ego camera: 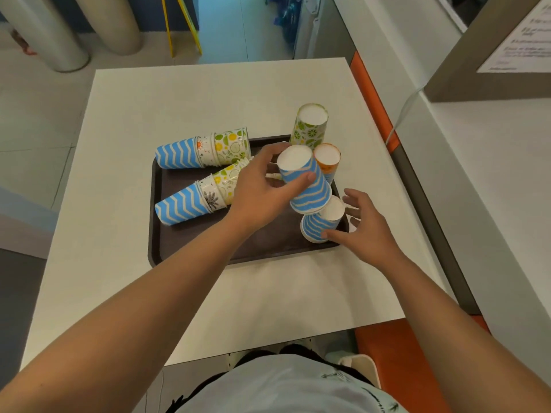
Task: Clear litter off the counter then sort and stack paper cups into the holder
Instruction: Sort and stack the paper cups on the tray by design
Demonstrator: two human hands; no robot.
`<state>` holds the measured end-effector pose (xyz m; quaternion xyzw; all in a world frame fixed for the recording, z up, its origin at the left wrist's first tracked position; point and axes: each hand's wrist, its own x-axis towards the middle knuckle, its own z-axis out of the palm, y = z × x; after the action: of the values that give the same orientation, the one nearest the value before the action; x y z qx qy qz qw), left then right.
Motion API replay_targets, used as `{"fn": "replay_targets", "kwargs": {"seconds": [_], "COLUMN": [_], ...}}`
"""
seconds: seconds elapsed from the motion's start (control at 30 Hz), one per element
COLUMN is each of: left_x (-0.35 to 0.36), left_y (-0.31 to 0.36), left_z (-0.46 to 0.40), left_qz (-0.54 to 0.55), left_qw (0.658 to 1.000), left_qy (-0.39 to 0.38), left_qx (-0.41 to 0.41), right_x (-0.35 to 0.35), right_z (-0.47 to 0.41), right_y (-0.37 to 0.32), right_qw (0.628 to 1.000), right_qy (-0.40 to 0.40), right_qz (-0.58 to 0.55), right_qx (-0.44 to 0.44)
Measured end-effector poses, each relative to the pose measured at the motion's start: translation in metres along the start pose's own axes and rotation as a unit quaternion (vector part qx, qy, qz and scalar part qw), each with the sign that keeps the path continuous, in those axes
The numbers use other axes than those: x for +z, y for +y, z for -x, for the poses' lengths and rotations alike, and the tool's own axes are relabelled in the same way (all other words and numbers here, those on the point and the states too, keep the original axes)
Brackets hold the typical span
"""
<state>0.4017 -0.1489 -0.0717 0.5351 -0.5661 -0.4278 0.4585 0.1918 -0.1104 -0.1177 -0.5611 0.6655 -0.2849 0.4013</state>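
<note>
A dark brown tray point(190, 248) lies on a white table point(149, 99). My left hand point(256, 192) grips an upside-down blue zigzag cup point(310, 189), tilted above the tray. My right hand point(366, 228) has its fingers spread around another inverted blue zigzag cup point(320, 225) at the tray's right edge, thumb touching its rim. Behind stand an inverted orange cup point(328, 162) and an inverted green lime-print cup point(310, 126). Two stacks of mixed cups lie on their sides on the tray's left, the far stack point(202, 149) and the near stack point(190, 202).
The table's right edge meets an orange strip point(369, 93) and a white counter point(477, 174). An orange seat point(396, 368) is at lower right. Grey pillars point(59, 34) and yellow poles point(179, 22) stand on the floor beyond the table.
</note>
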Motion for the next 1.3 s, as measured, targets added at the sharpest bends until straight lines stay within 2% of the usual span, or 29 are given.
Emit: {"fn": "replay_targets", "kwargs": {"seconds": [0.13,0.3,0.53,0.8,0.93,1.1,1.23,1.3], "left_x": [0.026,0.049,0.059,0.052,0.033,-0.021,-0.072,-0.097], "left_y": [-0.004,-0.028,-0.051,-0.051,-0.045,-0.042,-0.049,-0.055], "left_z": [0.002,0.009,0.021,0.025,0.03,0.035,0.031,0.026], "left_qz": [-0.062,-0.111,-0.098,-0.135,-0.186,-0.195,-0.255,-0.283], "left_qw": [0.993,0.982,0.983,0.979,0.976,0.979,0.962,0.953], "left_qy": [-0.093,-0.154,-0.146,-0.135,-0.092,0.018,0.083,0.08], "left_qx": [0.038,0.009,-0.052,-0.07,-0.064,-0.061,-0.059,-0.07], "right_x": [-0.021,-0.031,-0.012,-0.006,-0.01,-0.004,0.021,0.039], "right_z": [0.012,0.013,-0.008,-0.014,-0.013,-0.03,-0.066,-0.09], "right_y": [-0.002,-0.017,-0.016,-0.013,-0.02,-0.061,-0.098,-0.106], "right_qw": [0.999,0.99,0.995,0.992,0.985,0.962,0.918,0.884], "right_qy": [0.033,0.092,0.021,0.017,0.012,-0.014,-0.085,-0.115], "right_qz": [-0.03,-0.07,0.043,0.091,0.119,0.152,0.268,0.349], "right_qx": [-0.031,-0.082,-0.082,-0.09,-0.121,-0.225,-0.281,-0.29]}}
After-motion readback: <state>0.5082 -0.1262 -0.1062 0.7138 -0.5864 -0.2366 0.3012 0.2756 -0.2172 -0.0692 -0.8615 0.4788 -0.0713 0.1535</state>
